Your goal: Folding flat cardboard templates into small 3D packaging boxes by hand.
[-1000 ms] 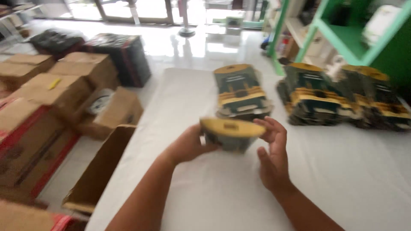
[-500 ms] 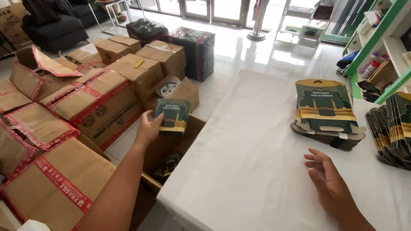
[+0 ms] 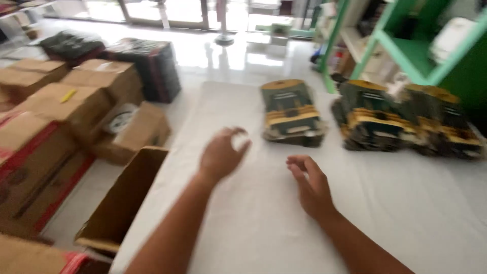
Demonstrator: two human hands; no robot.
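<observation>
Both hands are seen empty over the white table [image 3: 406,218]. The left hand [image 3: 220,155] is raised just above the cloth, fingers loosely curled and a little spread, nothing pinched; motion blur hides finer detail. The right hand [image 3: 310,185] hovers low, palm down, fingers relaxed and slightly bent, holding nothing. Half a second ago a green packet was held in the left hand out over the open cardboard box [image 3: 127,200]; that packet is gone from the hand now, and the arm has swung back across the table edge, so the packet is judged to have been dropped into the box, though the inside of the box is not shown. Just ahead of both hands, nearest the left fingertips, a small stack of green-and-yellow packets [image 3: 291,114] lies flat on the table, not touched. Farther off to the right of the right hand, a larger pile of packets [image 3: 406,122] is spread along the table, well apart from either hand. Left of the left arm, beyond the open box, closed cardboard cartons [image 3: 76,101] are stacked on the floor. A green shelf [image 3: 406,45] stands behind the larger pile.
</observation>
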